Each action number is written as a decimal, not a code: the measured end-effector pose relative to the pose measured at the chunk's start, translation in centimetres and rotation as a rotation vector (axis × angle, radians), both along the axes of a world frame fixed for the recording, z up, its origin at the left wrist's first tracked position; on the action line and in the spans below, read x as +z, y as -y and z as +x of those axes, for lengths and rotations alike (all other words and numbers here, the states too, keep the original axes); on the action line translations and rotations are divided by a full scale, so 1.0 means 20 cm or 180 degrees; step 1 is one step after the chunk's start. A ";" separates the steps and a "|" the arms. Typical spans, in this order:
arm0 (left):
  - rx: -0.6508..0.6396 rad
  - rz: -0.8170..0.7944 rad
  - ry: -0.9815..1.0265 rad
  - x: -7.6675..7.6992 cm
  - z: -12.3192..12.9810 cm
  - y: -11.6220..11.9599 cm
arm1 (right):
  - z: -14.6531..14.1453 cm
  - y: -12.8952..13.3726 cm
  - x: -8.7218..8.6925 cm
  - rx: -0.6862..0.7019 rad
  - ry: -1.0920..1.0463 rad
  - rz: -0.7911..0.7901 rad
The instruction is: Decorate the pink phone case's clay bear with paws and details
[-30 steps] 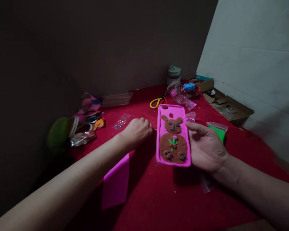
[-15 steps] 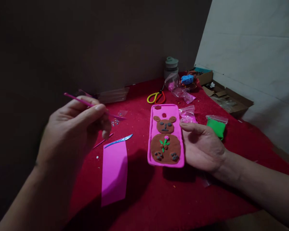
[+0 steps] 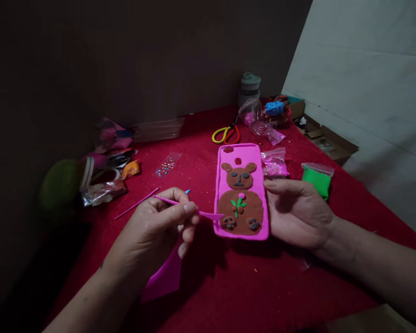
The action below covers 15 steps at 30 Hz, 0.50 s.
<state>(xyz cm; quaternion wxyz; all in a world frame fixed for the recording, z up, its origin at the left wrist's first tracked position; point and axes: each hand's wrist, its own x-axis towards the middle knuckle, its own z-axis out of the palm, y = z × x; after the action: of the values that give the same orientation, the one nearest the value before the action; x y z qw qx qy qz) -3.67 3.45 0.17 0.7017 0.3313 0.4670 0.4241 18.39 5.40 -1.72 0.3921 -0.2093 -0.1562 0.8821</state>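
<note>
My left hand pinches a slim pink plastic clay-modelling tool. The tool's flat pointed end is at the lower left edge of the pink phone case; whether it touches is unclear. Supporting that case from the right is my right hand, thumb on the rim and fingers hidden underneath. On the case's face sits a brown clay bear with grey features and a pink flower with green leaves. Below my left hand, a pink sheet is partly covered, and the tip of a blue tool peeks out.
A pink stick and a sheet of small gems lie left on the red cloth. Scissors with yellow and red handles lie behind the case. Green clay in a bag is right; a bottle and cardboard boxes stand farther back.
My left hand has come down and right with the pink modelling tool, its tip now at the case's lower left. The view has shifted, showing more items at left. The case stays in my right hand.
</note>
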 end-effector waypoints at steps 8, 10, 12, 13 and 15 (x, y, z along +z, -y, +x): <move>-0.0130 -0.0160 -0.0017 -0.03 0.00 0.00 | 0.00 0.01 0.00 0.0133 0.0061 0.0005; -0.0217 -0.0223 0.0007 -0.03 0.00 0.00 | 0.00 0.01 0.00 0.0188 0.0101 -0.0028; -0.0294 -0.0280 0.0039 -0.03 0.00 0.00 | 0.00 0.01 0.00 0.0258 0.0127 -0.0044; -0.0326 -0.0306 0.0045 -0.03 0.00 0.00 | 0.00 0.01 0.00 0.0293 0.0134 -0.0041; -0.0357 -0.0379 0.0038 -0.03 0.00 0.00 | 0.00 0.01 -0.01 0.0333 0.0132 -0.0030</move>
<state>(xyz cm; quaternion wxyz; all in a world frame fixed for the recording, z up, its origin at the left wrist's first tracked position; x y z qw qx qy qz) -3.64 3.37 -0.51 0.7455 0.3121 0.4679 0.3576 18.36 5.10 -1.85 0.3411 -0.2210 -0.1708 0.8976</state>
